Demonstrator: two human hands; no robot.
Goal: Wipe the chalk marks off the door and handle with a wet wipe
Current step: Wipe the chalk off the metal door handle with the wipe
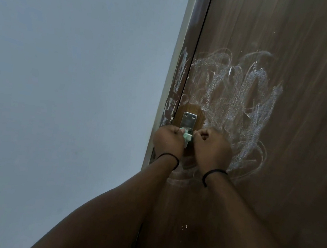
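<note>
The lever of the door handle (189,121) is being covered by the left hand (168,142) and the right hand (212,150), so only its metal plate is being shown. Most of the wet wipe (248,144), more exactly the wet wipe (186,136), is being concealed between the curled fingers, with only a pale green scrap being left in view. The chalk marks (238,104) are being hidden in part behind the right hand. Both forearms and the door (283,202) are being cut off by the picture's edges.

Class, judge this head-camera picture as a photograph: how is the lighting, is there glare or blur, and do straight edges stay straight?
Head view: dim, flat, bluish light, no hard shadows; a faint sheen on the metal handle plate but no strong glare; the chalk marks look grainy yet legible; the left hand, right hand and wet wipe are slightly soft; the wide lens tilts the door edge.
</note>
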